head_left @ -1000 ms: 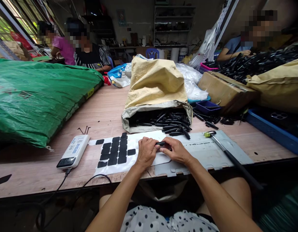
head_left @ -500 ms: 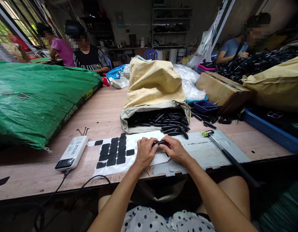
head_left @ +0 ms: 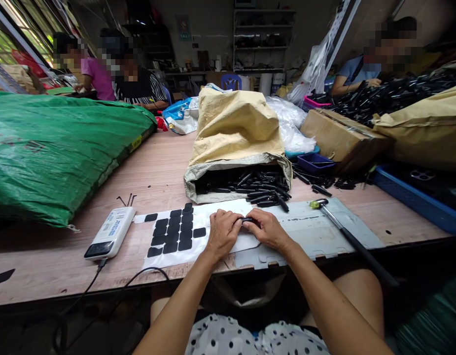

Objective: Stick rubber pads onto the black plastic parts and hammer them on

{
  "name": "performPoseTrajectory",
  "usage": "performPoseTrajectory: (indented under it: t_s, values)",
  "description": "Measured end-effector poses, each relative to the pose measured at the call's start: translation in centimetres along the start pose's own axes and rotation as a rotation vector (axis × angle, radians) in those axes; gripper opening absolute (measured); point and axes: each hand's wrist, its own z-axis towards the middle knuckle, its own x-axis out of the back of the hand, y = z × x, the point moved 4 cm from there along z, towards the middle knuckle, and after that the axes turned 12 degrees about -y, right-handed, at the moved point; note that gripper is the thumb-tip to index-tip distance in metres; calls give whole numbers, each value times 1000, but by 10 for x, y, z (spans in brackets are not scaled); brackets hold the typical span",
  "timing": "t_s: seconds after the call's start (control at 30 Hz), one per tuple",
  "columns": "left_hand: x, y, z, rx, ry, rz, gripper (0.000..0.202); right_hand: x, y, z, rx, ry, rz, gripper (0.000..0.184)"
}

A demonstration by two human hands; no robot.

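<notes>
1. Reading the clock from the black tube [head_left: 247, 220], with 12 straight away from the body.
2. Gripping that tube in both left hand [head_left: 224, 231] and right hand [head_left: 268, 229]: thumb and fingers pinched at each end, roughly crosswise, over the right end of the white sheet [head_left: 203, 217]. Can't tell about contact with the sheet.
3. Looks like a close two-hand step, mid-work: maybe pressing, bending or lining up. Can't tell which; too much covered by fingers.
4. Calling next, by judgement, for a steady pinch at both ends and small finger moves. Probably no reach needed for that.
5. At 12: tan sack [head_left: 235, 128], mouth toward the hands, spilling loose tubes [head_left: 266, 203] out to 1.
6. At 9: black patches [head_left: 173, 230] in rows on the sheet, two off by themselves. Farther out, white power pack [head_left: 109, 231] with cable [head_left: 101, 266] plugged in.
7. At 3 to 4: grey board [head_left: 305, 241], with hammer [head_left: 355, 243] across it, handle past the table [head_left: 164, 167] edge.
8. At 10: big green sack [head_left: 65, 148], well apart.
</notes>
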Motion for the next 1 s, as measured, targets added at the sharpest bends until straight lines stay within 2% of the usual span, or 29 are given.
performPoseTrajectory:
  t_s: [0.3, 0.5, 0.63, 0.8, 1.0]
  values:
    - [-1, 3, -2, -23, 18, 141, 12, -6, -6, 1, 32, 18, -186, 27]
    - [2, 1, -3, -3, 37, 69, 14, -4, -9, -2, -2, 27, -142, 20]
    - [2, 0, -4, 12, 51, 52, 15, -1, -8, -5, -50, 92, -92, 20]
    - [1, 1, -3, 40, 44, 87, 14, -6, -4, -3, -8, 72, -138, 26]
    - [-2, 5, 0, 13, 10, 108, 14, -8, 0, -1, 0, 83, -178, 29]
